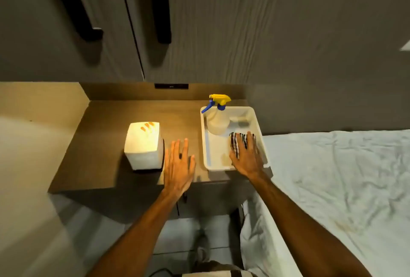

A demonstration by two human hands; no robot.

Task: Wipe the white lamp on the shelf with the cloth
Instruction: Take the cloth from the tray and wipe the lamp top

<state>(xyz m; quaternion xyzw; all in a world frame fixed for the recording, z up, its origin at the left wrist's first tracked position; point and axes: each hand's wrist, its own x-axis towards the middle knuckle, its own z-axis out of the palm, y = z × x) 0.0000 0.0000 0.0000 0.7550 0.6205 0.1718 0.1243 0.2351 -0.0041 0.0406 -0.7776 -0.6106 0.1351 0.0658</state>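
The white lamp (143, 145), a lit box-shaped shade, stands on the brown shelf (104, 143) left of centre. A black-and-white striped cloth (235, 143) lies in a white tray (207, 145) at the shelf's right end. My right hand (246, 156) rests flat on the cloth, fingers spread over it, partly hiding it; whether it grips the cloth I cannot tell. Just right of the lamp, my left hand (178, 165) hovers over the shelf, fingers apart, holding nothing and not touching the lamp.
A spray bottle (218, 116) with a yellow and blue trigger stands at the back of the tray. A bed with a white sheet (337, 179) adjoins the shelf on the right. Wardrobe doors with black handles (163, 5) rise behind.
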